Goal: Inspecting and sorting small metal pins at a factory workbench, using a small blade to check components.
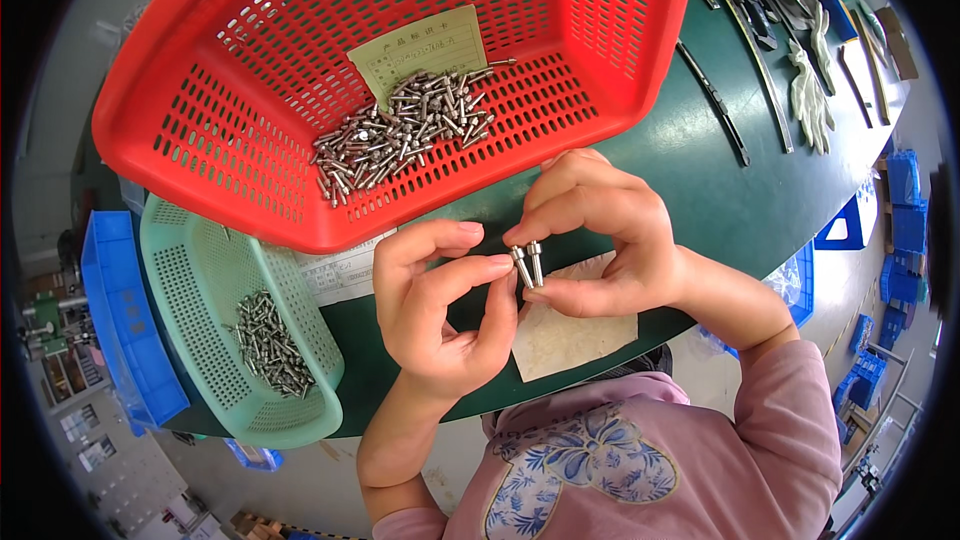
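My left hand (pixel 440 305) pinches a small headed metal pin (pixel 521 267) between thumb and fingertips. Beside it, a second headed metal pin (pixel 536 262) is held upright between the thumb and forefinger of my right hand (pixel 610 235). The two pins are side by side, very close, heads up; whether they touch I cannot tell. Just beyond my hands, a large red perforated basket (pixel 400 205) holds a heap of similar metal pins (pixel 400 130) and a pale paper card (pixel 420 45). Left of my left hand, a light green basket (pixel 325 365) contains another heap of pins (pixel 268 345).
Under my right hand lies a beige sheet (pixel 575 340) on the green table (pixel 690 195). A printed paper (pixel 335 280) is partly beneath the red basket. Tools, a ruler (pixel 765 80) and white gloves (pixel 808 105) lie at the far right. A blue bin (pixel 120 310) stands far left.
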Available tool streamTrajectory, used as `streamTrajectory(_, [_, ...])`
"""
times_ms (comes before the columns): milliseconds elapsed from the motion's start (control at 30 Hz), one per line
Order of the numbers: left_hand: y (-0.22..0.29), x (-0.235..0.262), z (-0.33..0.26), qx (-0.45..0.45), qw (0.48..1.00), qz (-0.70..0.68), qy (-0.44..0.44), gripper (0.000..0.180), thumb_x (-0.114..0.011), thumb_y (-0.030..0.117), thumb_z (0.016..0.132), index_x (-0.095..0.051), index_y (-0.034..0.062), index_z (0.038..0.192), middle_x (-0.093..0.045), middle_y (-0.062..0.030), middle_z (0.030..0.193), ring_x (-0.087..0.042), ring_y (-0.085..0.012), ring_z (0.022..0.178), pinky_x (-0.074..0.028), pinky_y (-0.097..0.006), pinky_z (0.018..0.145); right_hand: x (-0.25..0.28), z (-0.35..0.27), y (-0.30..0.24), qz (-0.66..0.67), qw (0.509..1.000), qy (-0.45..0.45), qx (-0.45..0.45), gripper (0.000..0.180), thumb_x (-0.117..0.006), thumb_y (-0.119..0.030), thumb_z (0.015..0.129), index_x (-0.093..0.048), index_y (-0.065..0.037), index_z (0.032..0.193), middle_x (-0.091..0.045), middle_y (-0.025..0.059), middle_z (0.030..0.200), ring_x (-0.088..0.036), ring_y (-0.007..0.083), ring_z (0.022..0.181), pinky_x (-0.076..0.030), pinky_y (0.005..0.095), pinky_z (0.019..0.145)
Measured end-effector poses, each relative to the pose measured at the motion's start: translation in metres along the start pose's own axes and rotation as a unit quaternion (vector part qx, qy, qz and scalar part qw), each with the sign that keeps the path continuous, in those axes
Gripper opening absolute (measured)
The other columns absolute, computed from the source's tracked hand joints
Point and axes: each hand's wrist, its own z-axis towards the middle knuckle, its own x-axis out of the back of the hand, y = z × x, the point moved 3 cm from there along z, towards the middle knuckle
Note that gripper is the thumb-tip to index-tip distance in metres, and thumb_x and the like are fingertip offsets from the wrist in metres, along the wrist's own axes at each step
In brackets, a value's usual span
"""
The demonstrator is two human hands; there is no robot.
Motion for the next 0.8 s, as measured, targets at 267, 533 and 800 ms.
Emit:
streamTrajectory(267, [0.001, 0.000, 0.000, -0.018, 1.000, 0.010, 0.009, 0.025, -0.070, -0.007, 0.064, -0.063, 0.0048, 0.085, -0.055, -0.0123, 0.099, -0.057, -0.0208, 0.082, -0.048, -0.028, 0.064, 0.000, 0.000, -0.001, -0.001, 1.000, -0.002, 0.004, 0.031, -0.076, -0.012, 0.062, -0.068, -0.003, 0.091, -0.059, 0.0066, 0.083, -0.055, 0.0208, 0.075, -0.040, 0.0328, 0.072])
streamTrajectory(533, [0.001, 0.001, -0.003, -0.026, 1.000, 0.010, 0.013, 0.026, -0.068, -0.008, 0.063, -0.063, 0.0056, 0.084, -0.055, -0.0127, 0.099, -0.057, -0.0206, 0.080, -0.049, -0.028, 0.064, 0.000, 0.001, -0.004, -0.020, 1.000, -0.001, 0.010, 0.031, -0.076, -0.011, 0.062, -0.067, -0.006, 0.091, -0.060, 0.0041, 0.085, -0.056, 0.0197, 0.076, -0.040, 0.0329, 0.073])
streamTrajectory(800, [0.010, -0.002, 0.001, -0.139, 0.982, 0.124, -0.040, 0.035, -0.059, -0.001, 0.066, -0.069, 0.0097, 0.097, -0.052, -0.0120, 0.109, -0.058, -0.0248, 0.089, -0.051, -0.032, 0.070, 0.001, -0.001, -0.003, -0.060, 0.998, 0.030, 0.002, 0.031, -0.073, -0.011, 0.059, -0.066, -0.008, 0.089, -0.061, 0.0021, 0.085, -0.057, 0.0202, 0.077, -0.040, 0.0335, 0.074])
